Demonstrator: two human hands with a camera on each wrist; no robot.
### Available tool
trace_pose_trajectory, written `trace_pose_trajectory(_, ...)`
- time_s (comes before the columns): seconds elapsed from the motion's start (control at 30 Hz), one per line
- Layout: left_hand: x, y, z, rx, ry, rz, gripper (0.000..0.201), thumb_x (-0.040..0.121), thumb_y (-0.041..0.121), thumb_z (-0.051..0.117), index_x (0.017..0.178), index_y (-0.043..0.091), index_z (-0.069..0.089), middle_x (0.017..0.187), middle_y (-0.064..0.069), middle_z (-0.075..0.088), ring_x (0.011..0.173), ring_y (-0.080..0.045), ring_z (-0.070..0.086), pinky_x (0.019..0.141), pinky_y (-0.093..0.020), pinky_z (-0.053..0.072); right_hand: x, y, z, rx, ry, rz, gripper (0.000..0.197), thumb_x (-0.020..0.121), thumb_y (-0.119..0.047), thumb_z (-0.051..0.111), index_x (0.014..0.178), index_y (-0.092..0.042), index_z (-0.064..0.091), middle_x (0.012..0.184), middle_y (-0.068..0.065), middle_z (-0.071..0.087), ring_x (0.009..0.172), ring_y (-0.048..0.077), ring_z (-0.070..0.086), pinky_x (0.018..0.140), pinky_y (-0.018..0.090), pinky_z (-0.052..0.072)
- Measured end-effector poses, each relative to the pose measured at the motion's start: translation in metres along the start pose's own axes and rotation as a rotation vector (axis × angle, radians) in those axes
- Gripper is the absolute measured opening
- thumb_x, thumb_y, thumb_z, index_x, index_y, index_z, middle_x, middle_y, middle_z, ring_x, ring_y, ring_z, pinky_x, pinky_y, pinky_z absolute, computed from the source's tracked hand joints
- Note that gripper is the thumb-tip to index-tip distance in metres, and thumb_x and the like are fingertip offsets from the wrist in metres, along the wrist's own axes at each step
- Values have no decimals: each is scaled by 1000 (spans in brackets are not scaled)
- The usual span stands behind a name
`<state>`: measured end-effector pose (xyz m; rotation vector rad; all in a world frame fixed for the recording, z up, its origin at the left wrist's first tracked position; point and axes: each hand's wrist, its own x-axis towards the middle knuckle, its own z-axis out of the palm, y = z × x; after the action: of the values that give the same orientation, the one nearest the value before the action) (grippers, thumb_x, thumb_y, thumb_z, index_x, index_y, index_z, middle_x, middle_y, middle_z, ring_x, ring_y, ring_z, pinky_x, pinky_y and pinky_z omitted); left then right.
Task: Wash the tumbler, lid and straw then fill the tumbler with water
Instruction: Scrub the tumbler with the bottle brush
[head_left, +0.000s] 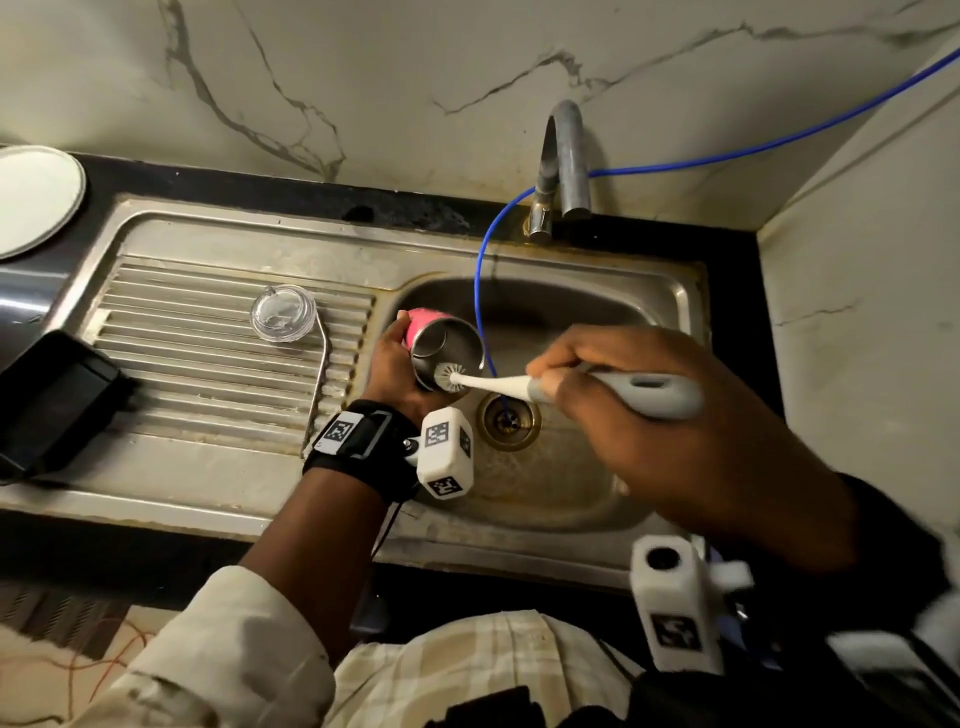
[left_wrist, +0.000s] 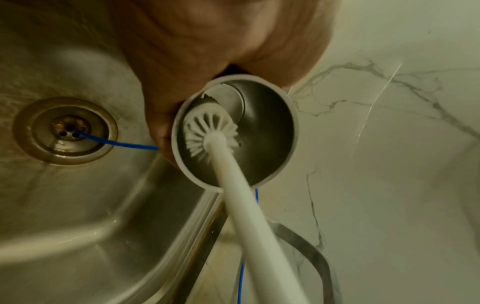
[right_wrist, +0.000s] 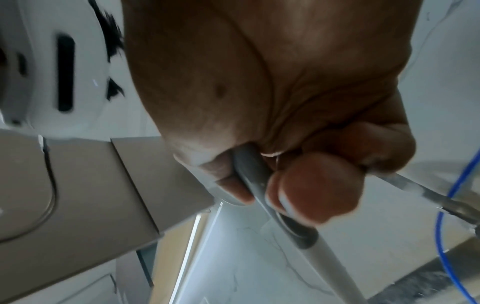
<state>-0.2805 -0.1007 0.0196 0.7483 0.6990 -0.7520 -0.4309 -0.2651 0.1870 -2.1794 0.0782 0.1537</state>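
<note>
Your left hand (head_left: 390, 364) grips the tumbler (head_left: 447, 347) at the basin's left edge; your right hand (head_left: 670, 415) grips the brush (head_left: 498, 383). Only your left wrist view shows the bristles (left_wrist: 207, 133) inside. Lid (head_left: 283, 313) and straw (head_left: 319, 384) lie on the drainboard (head_left: 197, 338). No writing is readable.

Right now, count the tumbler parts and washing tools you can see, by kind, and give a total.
Tumbler: 1
Clear lid: 1
Metal straw: 1
Bottle brush: 1
Total: 4
</note>
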Motion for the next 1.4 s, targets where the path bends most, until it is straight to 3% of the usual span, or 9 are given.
trace_pose_trajectory(0.2, -1, -2, 10, -37, 50, -26, 63, 100, 58, 47, 120, 2, 67, 93, -22, 76, 98, -36, 66, 89, -48, 51, 5, 7, 10, -36, 75, 4, 16, 98, -30, 61, 87, -23, 71, 63, -13, 64, 60, 7, 62, 59, 15, 38)
trace_pose_trajectory(0.33, 2, -10, 16, 6, 66, -57, 73, 101, 58, 39, 140, -2, 56, 131, -25, 66, 126, -39, 59, 104, -51, 45, 35, 26, 32, -144, 166, 16, 20, 95, -38, 58, 87, -24, 70, 73, -11, 70, 73, 8, 67, 68, 33, 51)
trace_pose_trajectory(0.53, 4, -3, 4, 61, 7, -76, 66, 99, 66, 44, 120, 8, 67, 109, -20, 71, 101, -35, 63, 83, -49, 49, 16, 9, 4, 21, 34, 50, 20, 101, -25, 59, 88, -20, 73, 57, -9, 62, 52, 8, 61, 52, 24, 46)
trace_pose_trajectory(0.7, 3, 2, 5, 64, 2, -84, 69, 90, 66, 61, 120, 5, 67, 105, -18, 71, 97, -33, 65, 90, -48, 52, -1, 1, -9, 69, 15, 11, 20, 101, -24, 58, 87, -21, 73, 57, -8, 62, 52, 11, 61, 52, 33, 47)
trace_pose_trajectory(0.9, -5, -12, 16, 128, -11, -50, 64, 96, 61, 54, 93, 1, 74, 84, -18, 75, 87, -32, 67, 98, -46, 48, 35, 24, 17, -17, 133, 18, 21, 102, -27, 59, 88, -21, 73, 59, -16, 61, 59, 7, 64, 53, 20, 47)
trace_pose_trajectory(1.03, -5, -6, 15, 67, -7, -62, 63, 96, 61, 53, 107, 1, 68, 90, -19, 76, 80, -34, 74, 70, -44, 64, 29, 22, 16, 1, 84, 16, 19, 102, -24, 60, 89, -20, 73, 57, -13, 60, 55, 8, 63, 49, 14, 45)
trace_pose_trajectory(1.2, -1, 3, 7, -29, 39, -103, 68, 90, 61, 63, 127, 4, 66, 135, -17, 66, 132, -30, 59, 105, -47, 51, -6, 0, -12, 91, -19, -4, 19, 100, -24, 59, 90, -20, 73, 58, -9, 62, 53, 9, 61, 51, 26, 48)
trace_pose_trajectory(1.37, -1, -1, 13, -24, -14, -69, 66, 92, 62, 55, 119, 4, 68, 112, -19, 72, 104, -35, 65, 92, -46, 53, 9, 5, 7, 14, 80, 26, 19, 100, -29, 60, 87, -21, 72, 59, -16, 62, 57, 6, 63, 59, 26, 46)
trace_pose_trajectory(1.4, -2, -5, 14, -19, -30, -73, 68, 90, 61, 54, 121, 2, 67, 113, -19, 70, 105, -35, 65, 99, -45, 52, 16, 8, 14, -16, 124, 16, 19, 100, -30, 61, 86, -22, 71, 61, -16, 63, 60, 6, 64, 61, 26, 47)
